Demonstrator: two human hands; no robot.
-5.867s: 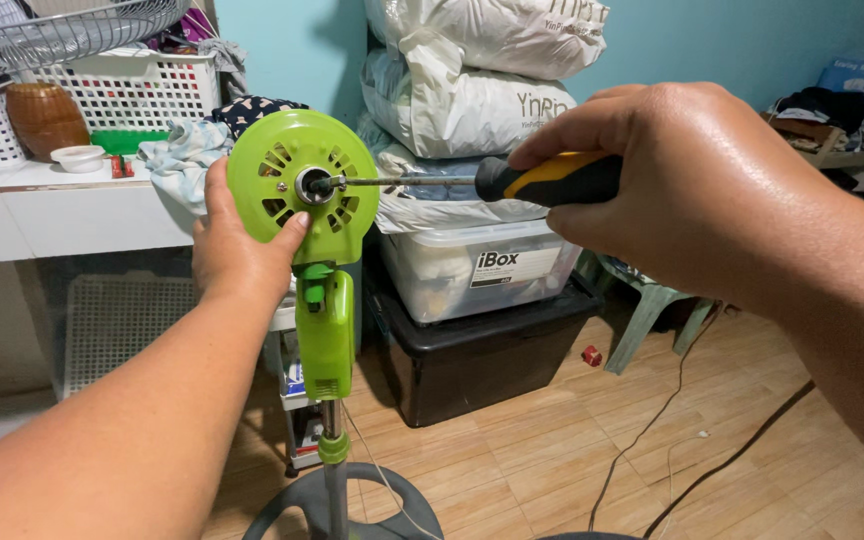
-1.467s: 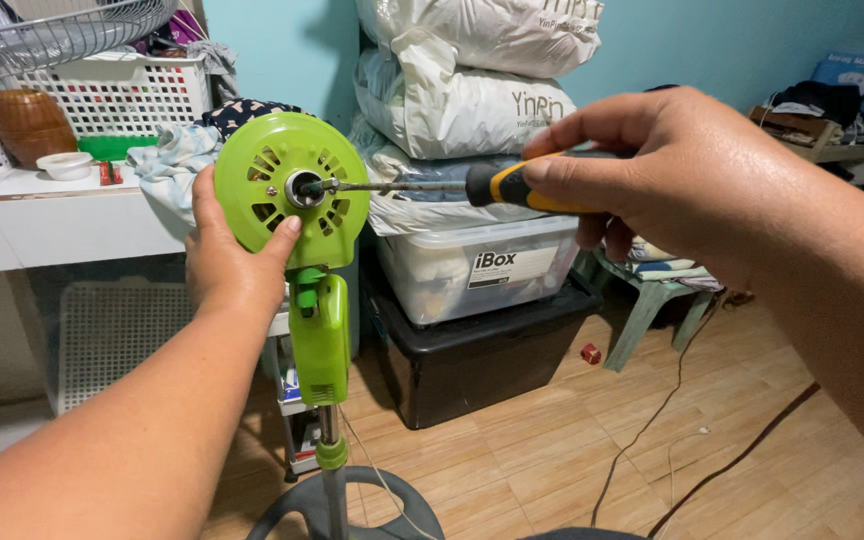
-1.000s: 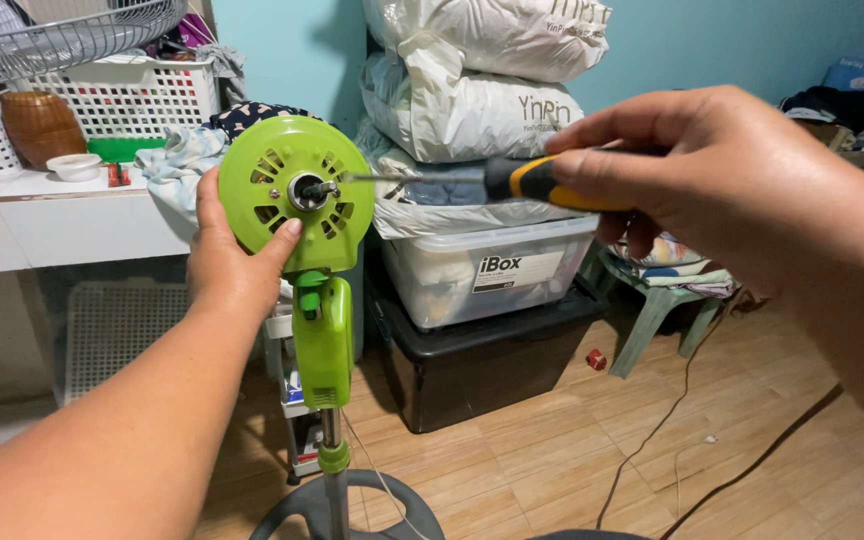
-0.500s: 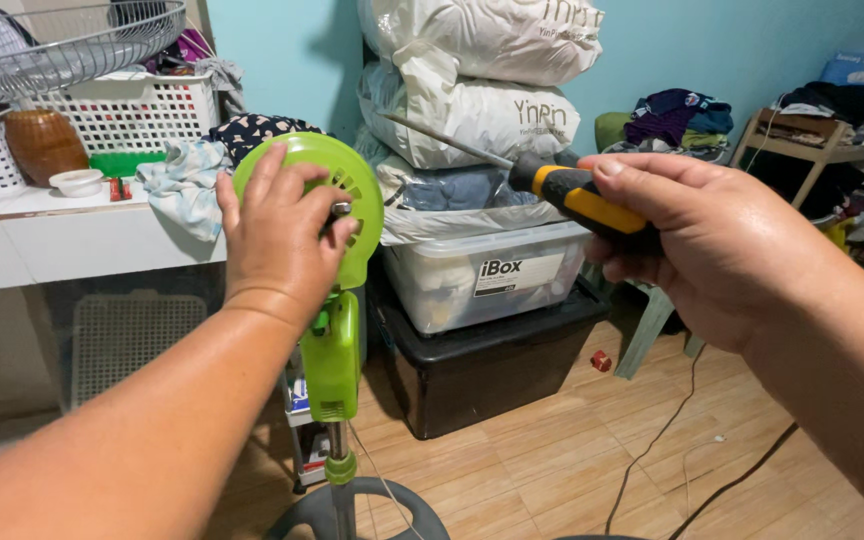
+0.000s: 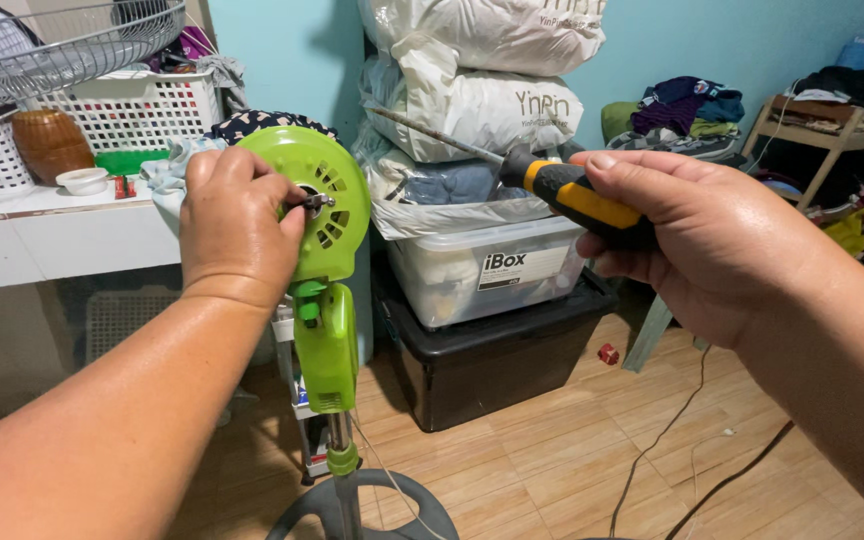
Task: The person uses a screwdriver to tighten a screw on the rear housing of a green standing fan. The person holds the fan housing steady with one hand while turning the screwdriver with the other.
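Note:
A lime-green fan motor housing (image 5: pixel 337 195) stands on a green neck (image 5: pixel 325 345) above a grey round base (image 5: pixel 392 500). My left hand (image 5: pixel 235 220) covers the front of the housing, its fingers pinched at the small metal shaft (image 5: pixel 314 201) in the middle. My right hand (image 5: pixel 697 235) grips a screwdriver by its yellow and black handle (image 5: pixel 567 195). The metal shank (image 5: pixel 432 132) points up and left, away from the fan.
A clear lidded storage box (image 5: pixel 487 270) sits on a black bin (image 5: pixel 492 360) behind the fan, with stuffed white bags (image 5: pixel 472 100) stacked on top. White baskets (image 5: pixel 122 110) and a wire fan guard (image 5: pixel 62 45) rest on a white shelf at left. Cables (image 5: pixel 672 430) trail over the wooden floor.
My right hand has pulled the screwdriver off the fan's centre and tilted it up to the right. My left hand has slid from the housing's rim onto the front, pinching the shaft.

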